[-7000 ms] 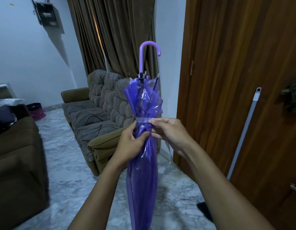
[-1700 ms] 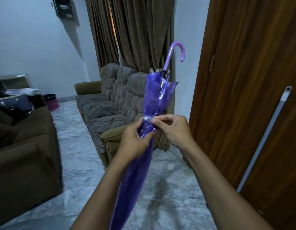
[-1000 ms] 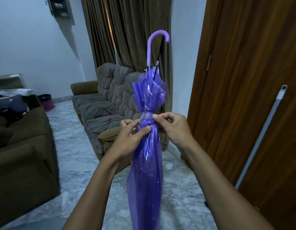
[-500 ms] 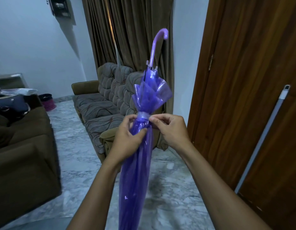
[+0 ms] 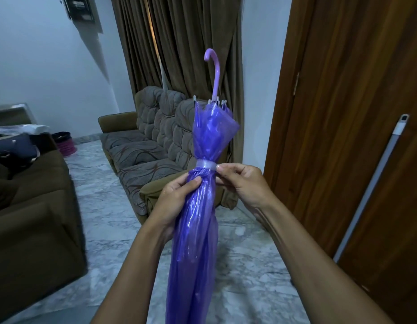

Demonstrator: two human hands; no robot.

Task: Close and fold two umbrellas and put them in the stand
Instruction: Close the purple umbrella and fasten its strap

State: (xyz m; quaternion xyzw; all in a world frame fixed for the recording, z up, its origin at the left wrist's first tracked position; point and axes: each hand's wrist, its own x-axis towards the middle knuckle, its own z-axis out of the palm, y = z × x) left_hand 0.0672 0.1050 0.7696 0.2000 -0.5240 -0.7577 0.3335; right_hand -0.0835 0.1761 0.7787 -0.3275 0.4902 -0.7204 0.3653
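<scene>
Left of the brown wooden door (image 5: 343,113), the translucent purple plastic umbrella (image 5: 198,218) now stands straighter than a moment ago. Our left hand (image 5: 177,195) grips its bunched canopy, and our right hand (image 5: 242,183) pinches the end of the pale strap (image 5: 205,164). We judge fastening nearly finished.

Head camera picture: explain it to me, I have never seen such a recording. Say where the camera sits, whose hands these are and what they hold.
No machine here: a person wears one camera on the head, looking down at their own bare hands. The left hand grips a closed purple umbrella, hook handle pointing up. The right hand pinches the pale strap wrapped around its folds. Behind are a sofa, a marble floor and a wooden door.
</scene>
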